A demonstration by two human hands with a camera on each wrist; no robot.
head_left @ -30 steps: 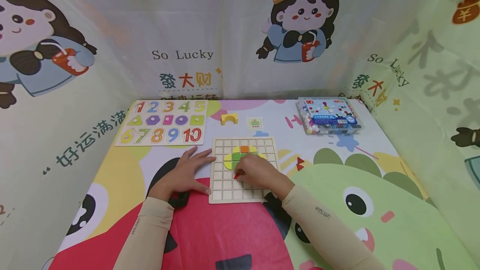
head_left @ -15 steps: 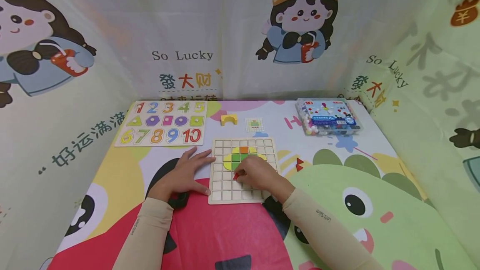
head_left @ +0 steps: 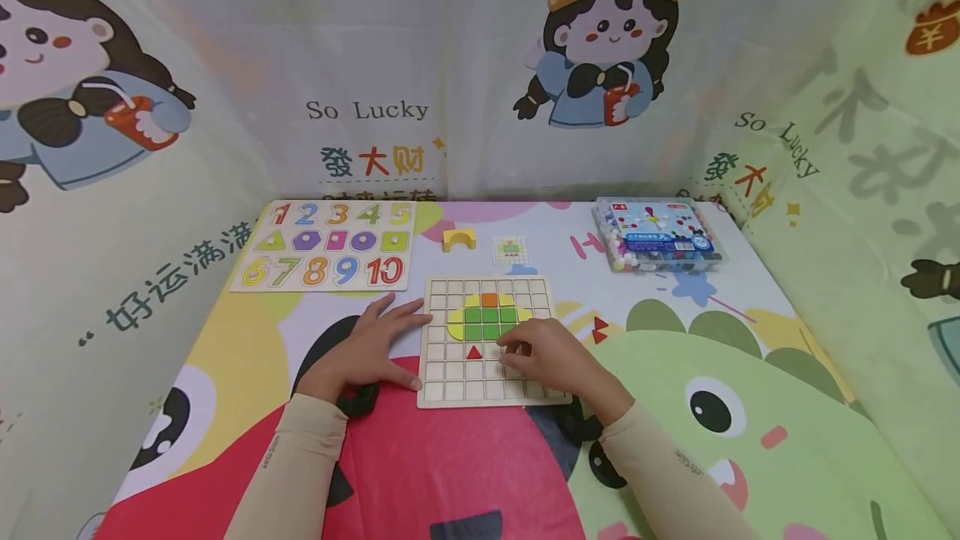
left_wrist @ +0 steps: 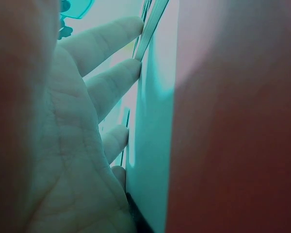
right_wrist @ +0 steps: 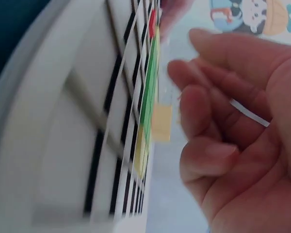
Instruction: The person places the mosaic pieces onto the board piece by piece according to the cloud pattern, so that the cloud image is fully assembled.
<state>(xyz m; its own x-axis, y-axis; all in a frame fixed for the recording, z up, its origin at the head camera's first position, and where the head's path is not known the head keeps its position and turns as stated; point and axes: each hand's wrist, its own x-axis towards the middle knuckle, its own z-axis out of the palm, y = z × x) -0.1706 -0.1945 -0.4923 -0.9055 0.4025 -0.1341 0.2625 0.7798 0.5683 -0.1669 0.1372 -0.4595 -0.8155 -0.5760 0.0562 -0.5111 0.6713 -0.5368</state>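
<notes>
A wooden grid board (head_left: 446,370) lies on the table. Green square tiles (head_left: 482,323) form its middle pattern, with yellow curved tiles (head_left: 456,325) around them and an orange tile (head_left: 489,300) at the top. One red triangle tile (head_left: 474,352) sits in a cell below the green ones. My left hand (head_left: 375,344) spreads its fingers, and its fingertips (left_wrist: 135,68) touch the board's left edge. Over the board's right side, my right hand (head_left: 551,357) hovers with loosely bent fingers. The right wrist view shows thumb and fingertips apart, nothing between them.
Two red triangles (head_left: 600,330) lie right of the board. Behind it are a yellow arch block (head_left: 459,240) and a small pattern card (head_left: 511,250). A number puzzle board (head_left: 322,247) lies back left, a clear box of beads (head_left: 658,233) back right.
My right hand has let go of the red triangle and drawn back to the right, uncovering it and the green tiles. The left hand stays in place.
</notes>
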